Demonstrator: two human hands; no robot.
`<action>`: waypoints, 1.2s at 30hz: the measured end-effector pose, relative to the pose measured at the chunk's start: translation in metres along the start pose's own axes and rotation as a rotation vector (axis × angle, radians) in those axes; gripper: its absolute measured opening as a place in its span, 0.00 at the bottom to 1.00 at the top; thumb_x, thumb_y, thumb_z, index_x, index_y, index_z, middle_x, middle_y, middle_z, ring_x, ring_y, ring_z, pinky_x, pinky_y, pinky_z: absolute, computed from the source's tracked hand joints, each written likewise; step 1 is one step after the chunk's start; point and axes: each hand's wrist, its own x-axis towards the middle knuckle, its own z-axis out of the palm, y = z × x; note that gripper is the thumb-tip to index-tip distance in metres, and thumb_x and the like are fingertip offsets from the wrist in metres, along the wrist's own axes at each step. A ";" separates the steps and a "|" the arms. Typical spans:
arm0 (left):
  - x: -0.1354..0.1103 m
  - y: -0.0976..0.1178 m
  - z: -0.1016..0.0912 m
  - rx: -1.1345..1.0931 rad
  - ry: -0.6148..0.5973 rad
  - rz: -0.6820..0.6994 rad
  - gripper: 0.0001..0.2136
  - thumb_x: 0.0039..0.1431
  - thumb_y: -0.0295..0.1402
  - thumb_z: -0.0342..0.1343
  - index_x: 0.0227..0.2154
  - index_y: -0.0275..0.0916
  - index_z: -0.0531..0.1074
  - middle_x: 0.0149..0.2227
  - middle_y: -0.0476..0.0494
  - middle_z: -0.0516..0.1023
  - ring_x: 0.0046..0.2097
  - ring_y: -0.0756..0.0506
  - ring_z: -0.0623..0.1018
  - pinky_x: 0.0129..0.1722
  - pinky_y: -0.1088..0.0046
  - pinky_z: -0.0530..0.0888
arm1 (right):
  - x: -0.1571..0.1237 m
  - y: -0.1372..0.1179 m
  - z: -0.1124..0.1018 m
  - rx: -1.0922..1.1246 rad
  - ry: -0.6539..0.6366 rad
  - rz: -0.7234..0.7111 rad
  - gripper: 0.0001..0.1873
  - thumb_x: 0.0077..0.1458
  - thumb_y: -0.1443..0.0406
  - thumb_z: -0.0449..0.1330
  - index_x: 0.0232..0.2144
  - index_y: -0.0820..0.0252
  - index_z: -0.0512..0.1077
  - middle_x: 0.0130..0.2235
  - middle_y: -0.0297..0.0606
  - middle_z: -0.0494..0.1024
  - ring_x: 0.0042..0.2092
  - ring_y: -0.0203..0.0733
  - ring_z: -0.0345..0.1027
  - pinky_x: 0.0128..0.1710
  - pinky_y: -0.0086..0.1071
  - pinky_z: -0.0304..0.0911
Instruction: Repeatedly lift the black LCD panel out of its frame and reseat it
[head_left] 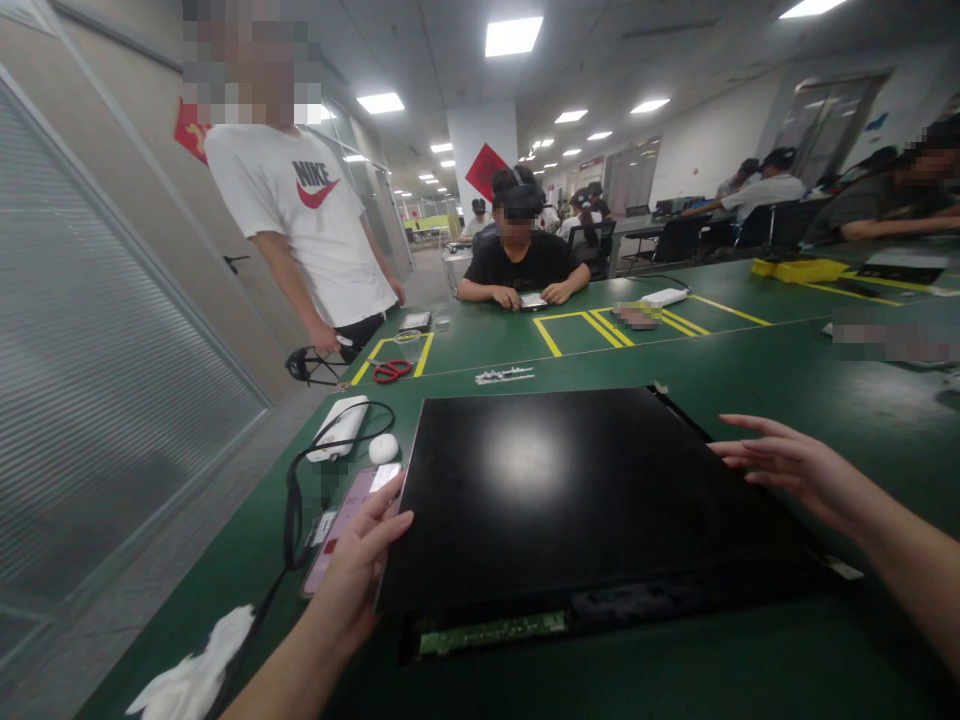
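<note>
A large black display panel [540, 490] fills the middle of the view, slightly tilted, with a ceiling light reflected in it. Along its near edge shows a green circuit board strip [491, 634]. My left hand [367, 555] grips the panel's left edge, thumb on top and fingers mostly hidden below. At the right edge, my right hand [799, 470] is open with fingers spread; whether the fingertips touch the panel I cannot tell. Just left of the panel lies a phone [349, 515] with a lit screen, partly behind my left hand.
On the green table [885, 400] are a white power bank [339, 428], a black cable [291, 510], a round white case [383, 449], red scissors [392, 371] and crumpled tissue [199, 675]. One person [315, 240] stands at the left; another [525, 265] sits opposite, handling a small device.
</note>
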 end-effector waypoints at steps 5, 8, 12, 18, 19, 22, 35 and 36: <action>-0.001 -0.003 0.002 0.008 0.046 -0.002 0.38 0.43 0.27 0.71 0.61 0.38 0.69 0.55 0.37 0.82 0.54 0.31 0.81 0.54 0.58 0.78 | 0.002 0.004 0.000 -0.019 0.027 -0.025 0.25 0.44 0.66 0.64 0.48 0.54 0.74 0.38 0.44 0.86 0.26 0.35 0.66 0.21 0.23 0.61; -0.002 -0.004 0.002 0.019 0.035 -0.009 0.38 0.44 0.28 0.72 0.61 0.39 0.69 0.56 0.36 0.81 0.54 0.31 0.81 0.54 0.57 0.78 | 0.004 0.006 0.000 -0.008 0.018 -0.033 0.26 0.42 0.65 0.65 0.48 0.55 0.73 0.38 0.47 0.85 0.23 0.32 0.61 0.18 0.22 0.55; -0.003 -0.002 0.002 0.025 0.044 -0.010 0.38 0.43 0.27 0.72 0.61 0.38 0.68 0.56 0.36 0.81 0.55 0.31 0.80 0.54 0.57 0.78 | 0.009 0.011 -0.002 -0.004 -0.022 -0.066 0.26 0.42 0.63 0.66 0.47 0.56 0.73 0.41 0.51 0.85 0.18 0.27 0.47 0.14 0.22 0.45; -0.004 -0.002 0.003 0.032 -0.012 -0.050 0.38 0.45 0.28 0.73 0.62 0.40 0.69 0.54 0.36 0.82 0.54 0.32 0.81 0.54 0.59 0.78 | 0.012 0.014 -0.004 0.011 -0.013 -0.072 0.22 0.44 0.64 0.65 0.45 0.57 0.73 0.41 0.54 0.84 0.17 0.25 0.45 0.13 0.21 0.42; -0.004 -0.003 0.003 0.036 -0.004 -0.053 0.39 0.45 0.28 0.73 0.62 0.40 0.69 0.54 0.36 0.82 0.54 0.32 0.81 0.53 0.59 0.78 | 0.012 0.014 -0.004 0.015 -0.012 -0.071 0.22 0.44 0.64 0.65 0.45 0.58 0.73 0.41 0.54 0.84 0.17 0.25 0.45 0.13 0.21 0.42; -0.004 -0.006 0.002 0.050 0.003 -0.070 0.40 0.46 0.28 0.73 0.63 0.41 0.67 0.54 0.36 0.82 0.54 0.32 0.81 0.53 0.59 0.78 | 0.014 0.015 -0.005 0.025 -0.010 -0.063 0.21 0.44 0.64 0.65 0.44 0.58 0.74 0.40 0.54 0.84 0.17 0.24 0.45 0.13 0.21 0.41; -0.002 -0.006 0.003 0.069 -0.013 -0.100 0.39 0.47 0.29 0.73 0.64 0.41 0.68 0.54 0.35 0.82 0.55 0.32 0.81 0.53 0.58 0.79 | 0.016 0.018 -0.009 0.047 0.009 -0.067 0.15 0.45 0.65 0.64 0.39 0.61 0.75 0.37 0.54 0.84 0.17 0.24 0.45 0.14 0.20 0.42; -0.002 -0.005 0.003 0.067 -0.010 -0.101 0.39 0.46 0.29 0.73 0.64 0.40 0.67 0.54 0.35 0.82 0.55 0.32 0.81 0.53 0.58 0.79 | 0.018 0.018 -0.010 0.043 0.006 -0.074 0.14 0.45 0.65 0.64 0.38 0.60 0.75 0.37 0.53 0.85 0.17 0.24 0.45 0.14 0.19 0.42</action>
